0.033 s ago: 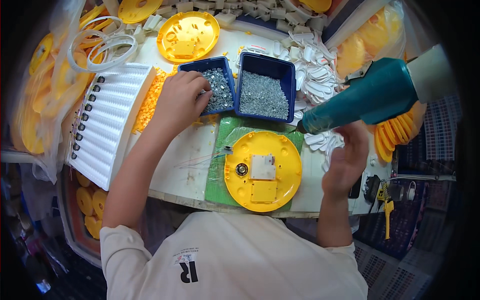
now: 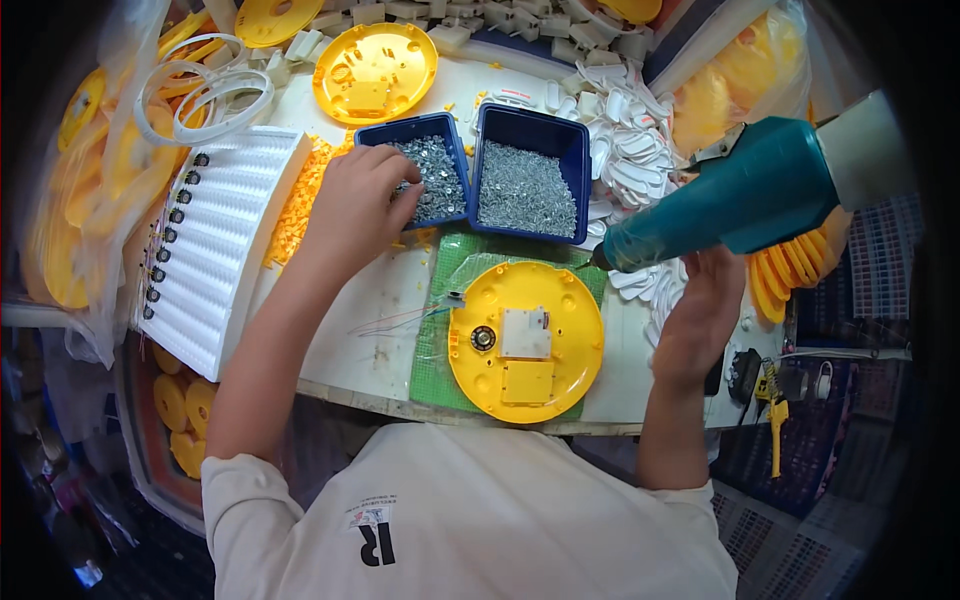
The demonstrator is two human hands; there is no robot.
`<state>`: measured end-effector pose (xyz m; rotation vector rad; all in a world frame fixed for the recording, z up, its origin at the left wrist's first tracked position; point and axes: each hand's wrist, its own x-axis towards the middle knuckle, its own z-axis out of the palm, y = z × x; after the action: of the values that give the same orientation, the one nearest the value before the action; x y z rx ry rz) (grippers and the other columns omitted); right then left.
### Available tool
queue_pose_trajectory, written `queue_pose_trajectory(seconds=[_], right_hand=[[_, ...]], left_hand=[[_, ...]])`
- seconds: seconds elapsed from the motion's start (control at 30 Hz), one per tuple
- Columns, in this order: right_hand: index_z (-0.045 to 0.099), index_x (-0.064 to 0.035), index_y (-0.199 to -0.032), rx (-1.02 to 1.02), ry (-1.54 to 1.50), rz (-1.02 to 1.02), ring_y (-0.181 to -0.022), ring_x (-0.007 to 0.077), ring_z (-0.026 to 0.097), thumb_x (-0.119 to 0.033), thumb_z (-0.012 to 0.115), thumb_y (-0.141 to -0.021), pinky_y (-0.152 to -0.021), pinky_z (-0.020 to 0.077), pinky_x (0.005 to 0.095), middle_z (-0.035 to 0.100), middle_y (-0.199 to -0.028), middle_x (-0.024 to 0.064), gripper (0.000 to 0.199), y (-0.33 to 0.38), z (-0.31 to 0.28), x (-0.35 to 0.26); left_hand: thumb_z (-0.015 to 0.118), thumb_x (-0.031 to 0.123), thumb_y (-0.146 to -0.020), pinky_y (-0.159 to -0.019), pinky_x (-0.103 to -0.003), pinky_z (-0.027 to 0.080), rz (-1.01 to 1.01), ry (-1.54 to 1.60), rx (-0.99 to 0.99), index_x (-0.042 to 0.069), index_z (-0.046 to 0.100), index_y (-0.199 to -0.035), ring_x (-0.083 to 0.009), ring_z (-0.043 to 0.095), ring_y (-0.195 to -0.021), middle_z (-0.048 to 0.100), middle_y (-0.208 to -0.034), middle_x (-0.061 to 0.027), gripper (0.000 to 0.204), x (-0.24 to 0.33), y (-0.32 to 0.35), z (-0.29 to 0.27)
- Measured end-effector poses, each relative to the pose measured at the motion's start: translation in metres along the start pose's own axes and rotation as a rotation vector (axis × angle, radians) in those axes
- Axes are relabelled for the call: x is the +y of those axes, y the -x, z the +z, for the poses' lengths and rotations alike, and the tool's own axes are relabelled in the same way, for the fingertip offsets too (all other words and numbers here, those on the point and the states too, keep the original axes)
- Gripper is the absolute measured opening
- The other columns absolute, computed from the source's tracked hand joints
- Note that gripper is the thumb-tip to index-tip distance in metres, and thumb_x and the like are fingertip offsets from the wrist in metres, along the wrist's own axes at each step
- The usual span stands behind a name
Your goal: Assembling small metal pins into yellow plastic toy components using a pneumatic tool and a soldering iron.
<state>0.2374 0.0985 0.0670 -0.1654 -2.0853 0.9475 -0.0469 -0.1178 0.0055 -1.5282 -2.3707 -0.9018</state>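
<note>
My left hand is over the left blue bin of small metal pieces. Its fingers are bent together at the contents; whatever lies between the fingertips is hidden. A teal power screwdriver hangs in from the right, its tip pointing left above the mat. Just below its body is my right hand, fingers extended upward and partly covered by the tool. A round yellow plastic housing lies open side up on a green mat. It carries a white box, a small round black part and thin wires.
A second blue bin of metal pieces adjoins the first. White foam tray and orange bits lie left. Another yellow housing sits at the back. White oval parts are heaped right, near stacked yellow discs.
My right hand has shifted slightly right and turned, its fingers now straighter beneath the screwdriver. My left hand has stayed at the bin.
</note>
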Motion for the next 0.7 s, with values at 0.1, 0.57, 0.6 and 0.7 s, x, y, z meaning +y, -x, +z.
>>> queue_pose_trajectory(seconds=[0.1,0.57,0.6,0.7], right_hand=[[0.043,0.0062,-0.153,-0.224,-0.478,0.184,-0.129,0.0341,0.062,-0.072,0.039,-0.104,-0.111,0.0457,0.0476,0.058,-0.144,0.0279,0.092,-0.043,0.011,-0.023],[0.055,0.0049,-0.13,-0.204,-1.164,0.578,-0.076,0.0266,0.061,-0.082,0.042,-0.089,-0.082,0.0468,0.0415,0.065,-0.083,0.0161,0.097,0.004,0.063,-0.056],[0.055,0.0037,-0.13,-0.218,-1.186,0.559,-0.076,0.0265,0.061,-0.081,0.045,-0.088,-0.082,0.0466,0.0418,0.065,-0.083,0.0157,0.095,0.008,0.066,-0.056],[0.057,0.0015,-0.13,-0.243,-1.212,0.526,-0.076,0.0263,0.06,-0.079,0.049,-0.087,-0.082,0.0464,0.0419,0.064,-0.083,0.0151,0.092,0.012,0.066,-0.058]], left_hand=[[0.08,0.012,-0.085,-0.088,-0.043,0.05,0.032,0.07,0.042,0.008,0.069,-0.091,-0.0287,0.066,-0.101,0.07,-0.099,-0.0065,0.013,0.024,0.015,-0.01],[0.083,0.018,-0.081,-0.098,-0.045,0.046,0.093,0.248,0.007,0.012,0.069,-0.091,-0.0258,0.063,-0.118,0.069,-0.113,-0.0015,0.019,0.116,0.108,0.016],[0.083,0.018,-0.081,-0.098,-0.045,0.046,0.092,0.253,0.01,0.012,0.069,-0.091,-0.0258,0.063,-0.118,0.069,-0.113,-0.0015,0.019,0.117,0.11,0.017],[0.084,0.017,-0.08,-0.099,-0.045,0.045,0.078,0.256,0.032,0.012,0.068,-0.091,-0.0267,0.063,-0.117,0.069,-0.114,-0.0017,0.02,0.12,0.111,0.019]])
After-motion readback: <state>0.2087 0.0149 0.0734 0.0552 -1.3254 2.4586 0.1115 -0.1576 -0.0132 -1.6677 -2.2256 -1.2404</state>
